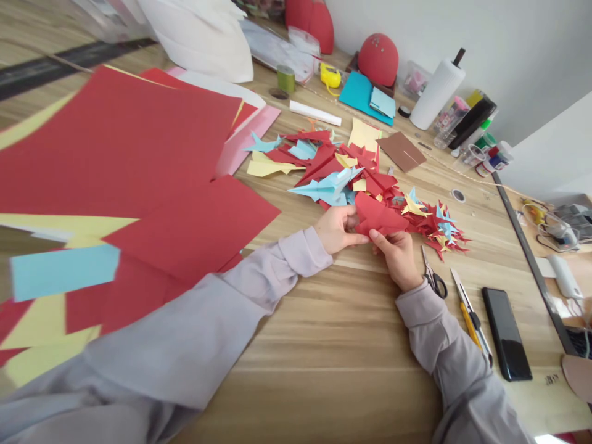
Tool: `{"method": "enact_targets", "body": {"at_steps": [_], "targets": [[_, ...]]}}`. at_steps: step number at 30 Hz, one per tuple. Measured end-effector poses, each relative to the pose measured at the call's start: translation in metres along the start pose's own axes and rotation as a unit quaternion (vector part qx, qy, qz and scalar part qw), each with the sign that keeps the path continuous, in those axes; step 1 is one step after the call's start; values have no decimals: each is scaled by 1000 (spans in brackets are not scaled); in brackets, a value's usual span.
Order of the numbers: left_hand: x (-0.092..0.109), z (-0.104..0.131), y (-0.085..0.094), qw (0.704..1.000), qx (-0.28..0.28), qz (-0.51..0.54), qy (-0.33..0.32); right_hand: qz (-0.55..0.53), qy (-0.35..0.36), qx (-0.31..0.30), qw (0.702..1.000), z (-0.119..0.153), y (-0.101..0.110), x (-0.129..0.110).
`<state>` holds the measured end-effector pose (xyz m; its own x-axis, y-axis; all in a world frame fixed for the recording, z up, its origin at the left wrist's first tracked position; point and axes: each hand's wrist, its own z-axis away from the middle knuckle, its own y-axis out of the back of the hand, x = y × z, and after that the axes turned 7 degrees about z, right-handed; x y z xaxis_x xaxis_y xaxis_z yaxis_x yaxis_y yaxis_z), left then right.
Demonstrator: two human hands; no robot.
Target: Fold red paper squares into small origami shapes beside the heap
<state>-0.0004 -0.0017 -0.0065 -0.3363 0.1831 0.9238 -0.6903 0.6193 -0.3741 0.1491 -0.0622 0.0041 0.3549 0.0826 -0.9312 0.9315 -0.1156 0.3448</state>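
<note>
Both hands are engaged on one folded red paper (pixel 380 213), held raised over the bench (pixel 342 351) at the near side of the paper pile. The left hand (pixel 338 229) grips its left edge between thumb and fingers. The right hand (pixel 395 254) pinches the near edge, thumb uppermost. The fold appears incomplete in outline, with part of the near edge covered by the fingers.

Directly beyond lies a loose heap of folded paper shapes in red, light blue and yellow, including a light blue folded piece (pixel 329 186) just left of the held paper. The heap extends to the right, where a yellow star-like piece (pixel 415 205) rests on top.

To the left, large red sheets (pixel 120 145) overlap yellow ones, with a light blue strip (pixel 65 271) at the near left. To the right of the right hand, in order, lie black-handled scissors (pixel 435 282), a yellow utility knife (pixel 470 317) with its blade end pointing to the far side, and a black phone (pixel 507 333). At the far side: a white paper tube (pixel 316 113), a yellow tape dispenser (pixel 330 75) and a brown sheet (pixel 401 152).
</note>
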Motion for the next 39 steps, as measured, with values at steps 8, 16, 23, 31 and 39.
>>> {"method": "enact_targets", "body": {"at_steps": [8,16,23,31,39], "targets": [[-6,1,0,999,-38,-4,-31,-38,1,36,999,2,-1,-2],[-7,0,0,999,-38,11,-28,-57,-9,53,997,2,-2,3],[-9,0,-2,999,-18,10,-45,1,13,57,998,0,-1,2],[-7,-1,-1,999,3,9,-47,14,25,41,999,0,-3,-2],[-4,0,-1,1000,21,-16,2,38,24,22,999,2,-4,0]]}}
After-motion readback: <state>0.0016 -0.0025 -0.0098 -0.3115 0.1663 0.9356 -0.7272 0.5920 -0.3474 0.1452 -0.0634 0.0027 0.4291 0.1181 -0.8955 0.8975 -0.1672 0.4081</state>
